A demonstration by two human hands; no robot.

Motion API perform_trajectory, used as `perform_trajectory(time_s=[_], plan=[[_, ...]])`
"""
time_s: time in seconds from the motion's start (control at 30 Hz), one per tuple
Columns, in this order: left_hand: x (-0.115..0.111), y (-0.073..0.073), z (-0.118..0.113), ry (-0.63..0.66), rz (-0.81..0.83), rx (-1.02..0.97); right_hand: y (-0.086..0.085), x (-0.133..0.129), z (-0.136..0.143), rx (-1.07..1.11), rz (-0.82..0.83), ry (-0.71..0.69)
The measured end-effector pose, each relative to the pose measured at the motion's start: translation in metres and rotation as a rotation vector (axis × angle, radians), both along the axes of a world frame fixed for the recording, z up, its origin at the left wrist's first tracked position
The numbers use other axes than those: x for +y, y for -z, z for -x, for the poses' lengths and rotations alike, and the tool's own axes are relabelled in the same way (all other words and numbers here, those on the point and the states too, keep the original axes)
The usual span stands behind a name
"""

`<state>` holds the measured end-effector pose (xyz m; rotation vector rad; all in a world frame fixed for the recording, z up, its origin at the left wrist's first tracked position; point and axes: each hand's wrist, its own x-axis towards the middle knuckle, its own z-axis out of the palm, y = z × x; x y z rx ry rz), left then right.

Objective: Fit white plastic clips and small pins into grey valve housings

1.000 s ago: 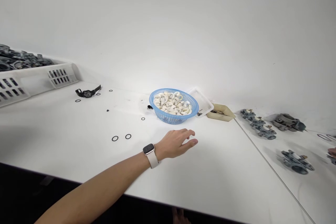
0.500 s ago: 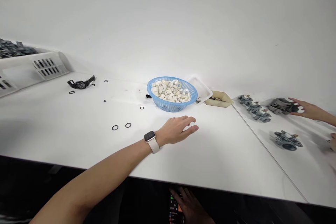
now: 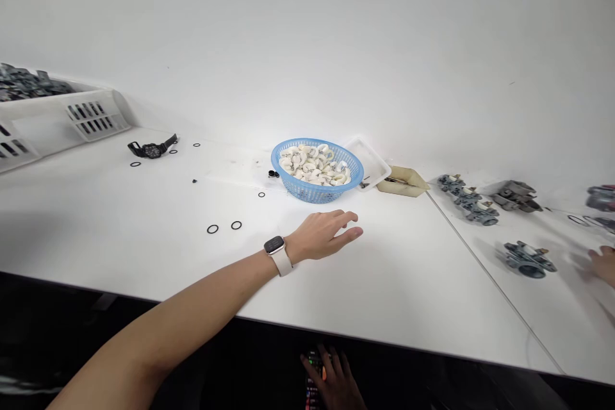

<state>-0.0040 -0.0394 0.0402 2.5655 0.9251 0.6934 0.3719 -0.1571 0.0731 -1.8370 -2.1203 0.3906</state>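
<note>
My left hand (image 3: 324,236), with a white-strapped smartwatch (image 3: 275,245) on its wrist, is over the white table, thumb apart from loosely bent fingers and nothing in them. It lies just in front of a blue plastic basket (image 3: 317,192) full of white ring-shaped parts (image 3: 312,165) with small metal bits. Below the table edge, in the dark, my right hand (image 3: 336,381) has its fingers spread over a phone-like device with a lit screen (image 3: 313,384). Black rubber rings (image 3: 212,229) lie left of my left hand.
A white crate (image 3: 91,116) of metal parts and a black wristwatch (image 3: 152,150) are at left. Behind the basket sits a white tray (image 3: 379,160), beside a cream tray (image 3: 408,182). Several carburetors (image 3: 528,260) stand at right, near another person's hand (image 3: 603,264).
The other person's hand has let go of the dark carburetor at right and left it standing. My right hand has shifted slightly left and its fingers have spread. My left hand stays put.
</note>
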Motion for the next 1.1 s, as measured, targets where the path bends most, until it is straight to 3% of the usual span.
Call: perform_trajectory(time_s=[0.1,0.2,0.3,0.5,0.63,0.77,1.1], plan=[[0.0,0.0,0.0,0.0,0.003,0.003,0.052,-0.028,0.034,-0.019,0.055,-0.036],[0.0,0.0,0.0,-0.003,0.006,0.007,0.073,-0.039,0.028,-0.036,0.03,0.036],[0.0,0.0,0.0,-0.005,0.006,0.008,0.06,-0.035,-0.008,-0.045,-0.003,0.093],[0.001,0.001,0.0,0.001,-0.004,-0.002,-0.01,0.006,-0.094,-0.06,-0.119,0.144],[0.0,0.001,0.0,0.006,-0.01,-0.006,-0.04,0.04,-0.14,-0.06,-0.363,0.288],[0.001,0.001,0.0,0.006,-0.014,-0.006,-0.043,0.055,-0.175,-0.072,-0.439,0.343],[0.001,0.001,0.0,0.003,-0.008,0.004,-0.022,0.07,-0.237,-0.124,-0.405,0.411]])
